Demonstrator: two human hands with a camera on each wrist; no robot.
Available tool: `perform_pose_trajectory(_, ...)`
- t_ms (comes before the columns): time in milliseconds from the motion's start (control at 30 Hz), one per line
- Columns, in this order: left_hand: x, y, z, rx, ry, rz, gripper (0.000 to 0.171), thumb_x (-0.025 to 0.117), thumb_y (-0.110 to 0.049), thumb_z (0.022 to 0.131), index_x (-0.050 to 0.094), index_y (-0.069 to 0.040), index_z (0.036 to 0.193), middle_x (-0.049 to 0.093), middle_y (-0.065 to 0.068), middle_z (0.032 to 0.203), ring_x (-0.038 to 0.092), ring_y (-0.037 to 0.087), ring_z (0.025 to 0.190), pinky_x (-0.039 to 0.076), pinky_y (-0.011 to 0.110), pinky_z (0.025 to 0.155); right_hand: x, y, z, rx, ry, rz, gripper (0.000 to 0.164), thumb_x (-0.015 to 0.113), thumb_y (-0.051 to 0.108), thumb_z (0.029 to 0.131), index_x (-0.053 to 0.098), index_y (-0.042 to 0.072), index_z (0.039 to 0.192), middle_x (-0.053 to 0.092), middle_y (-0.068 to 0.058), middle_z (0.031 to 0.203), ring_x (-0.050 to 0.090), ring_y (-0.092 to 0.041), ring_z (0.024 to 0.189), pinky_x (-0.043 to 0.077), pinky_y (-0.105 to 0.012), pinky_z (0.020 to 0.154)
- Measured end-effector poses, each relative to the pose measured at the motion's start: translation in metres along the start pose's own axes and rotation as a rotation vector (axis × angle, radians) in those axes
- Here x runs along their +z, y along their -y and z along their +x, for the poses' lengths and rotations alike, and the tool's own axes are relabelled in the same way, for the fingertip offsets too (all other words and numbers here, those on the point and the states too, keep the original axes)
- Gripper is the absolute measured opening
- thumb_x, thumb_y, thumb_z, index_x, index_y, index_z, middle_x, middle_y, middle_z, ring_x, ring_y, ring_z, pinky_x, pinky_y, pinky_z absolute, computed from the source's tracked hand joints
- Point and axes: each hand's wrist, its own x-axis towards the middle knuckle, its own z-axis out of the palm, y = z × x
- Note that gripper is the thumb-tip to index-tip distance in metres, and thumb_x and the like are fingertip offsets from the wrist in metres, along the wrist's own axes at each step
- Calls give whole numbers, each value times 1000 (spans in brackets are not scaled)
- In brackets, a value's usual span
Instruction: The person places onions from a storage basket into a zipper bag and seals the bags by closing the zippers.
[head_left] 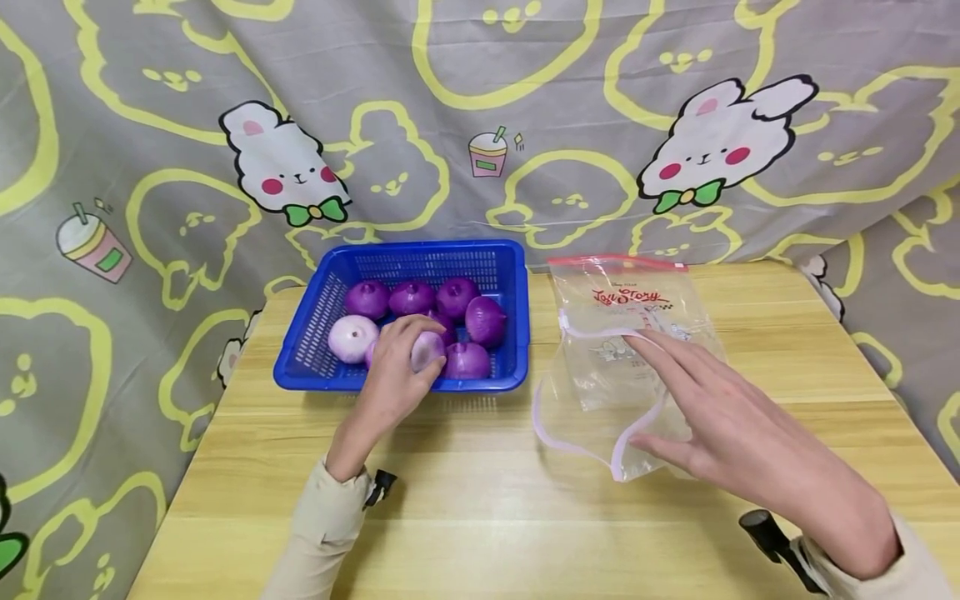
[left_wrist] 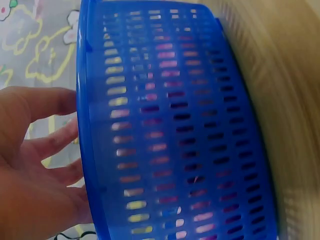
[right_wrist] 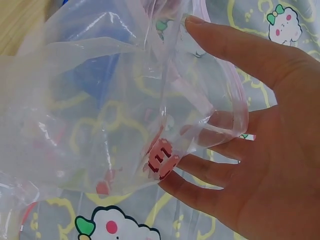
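Reaching over the near rim of a blue plastic basket (head_left: 296, 367), my left hand (head_left: 393, 358) grips a pale purple onion (head_left: 429, 350) between curled fingers and thumb. Around it lie several dark purple onions (head_left: 486, 322) and a whitish one (head_left: 353, 338). In the left wrist view the basket wall hides the held onion. My right hand (head_left: 720, 408) is at the mouth of a clear zip bag (head_left: 592, 425) with a lilac edge. Its thumb and straight fingers are spread wide apart against the rim, and the mouth gapes. A red print (right_wrist: 162, 157) shows on the plastic.
Behind the lilac-edged bag, a second clear zip bag (head_left: 626, 287) with a red zip strip and red lettering lies flat on the wooden table (head_left: 465, 517). A grey curtain (head_left: 420, 50) with yellow outlines and rabbit faces hangs behind and at both sides.
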Motion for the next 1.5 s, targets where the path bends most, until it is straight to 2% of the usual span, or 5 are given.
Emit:
perform_pose_trajectory(333, -6, 11, 1, -170, 149, 143, 54, 79, -13, 81, 58, -7, 130, 57, 19, 125, 51, 40, 115, 40, 55, 98, 0, -2, 1, 35, 17, 10, 107, 89, 34, 72, 26, 17, 158, 38, -11, 155, 39, -34, 139, 37, -51, 109)
perform_pose_trajectory(533, -6, 12, 1, -232, 172, 155, 54, 78, -17, 82, 57, -11, 131, 57, 18, 120, 53, 40, 111, 41, 56, 95, 0, -3, -1, 46, 16, 22, 107, 89, 32, 73, 26, 18, 158, 37, -9, 156, 38, -31, 140, 34, -43, 113)
perform_pose_trajectory(767, -4, 14, 2, -206, 126, 158, 54, 82, -17, 80, 59, -8, 128, 60, 17, 115, 56, 36, 106, 43, 54, 93, 1, -3, -4, 76, -3, 51, 107, 89, 31, 73, 26, 21, 158, 37, -9, 156, 38, -32, 140, 37, -46, 110)
perform_pose_trajectory(1300, -10, 5, 4, -142, -14, 70, 53, 85, -17, 77, 61, -6, 123, 60, 16, 119, 55, 30, 108, 47, 47, 91, 7, -2, -8, 85, -3, 57, 104, 88, 31, 75, 26, 20, 158, 36, -8, 157, 37, -29, 141, 25, -24, 116)
perform_pose_trajectory(1500, -11, -4, 3, -125, -37, 44, 54, 86, -18, 77, 61, -5, 123, 61, 15, 122, 56, 29, 111, 47, 46, 93, 9, -2, -7, 94, 1, 64, 103, 88, 31, 76, 26, 21, 158, 36, -7, 157, 37, -29, 141, 30, -33, 115)
